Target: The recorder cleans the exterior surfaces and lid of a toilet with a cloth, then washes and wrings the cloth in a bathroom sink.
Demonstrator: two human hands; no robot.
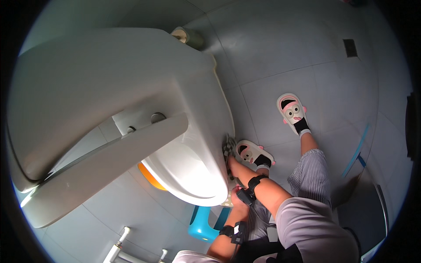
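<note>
A white toilet [208, 116] fills the left half of the view, its bowl [188, 171] brightly lit. My right hand [231, 162] is at the outer side of the toilet, closed on a dark-and-light checkered cloth [228, 145] that touches the white surface. Part of that cloth is hidden behind the hand. Lower down, my left hand [239, 198] is close to the front of the bowl, beside a pale polka-dotted thing [228, 201] that is mostly covered. The left fingers are largely hidden, so their grip cannot be made out. Black straps with small devices sit on both forearms.
Under the bowl's front stands a blue plastic stool [204, 225], with an orange rounded thing [151, 177] farther left. A white pipe-like frame [118, 250] is at the bottom left. My cartoon-faced slippers [293, 113] rest on grey tiles, near a dark floor drain [350, 48] and a blue-edged tool [357, 151].
</note>
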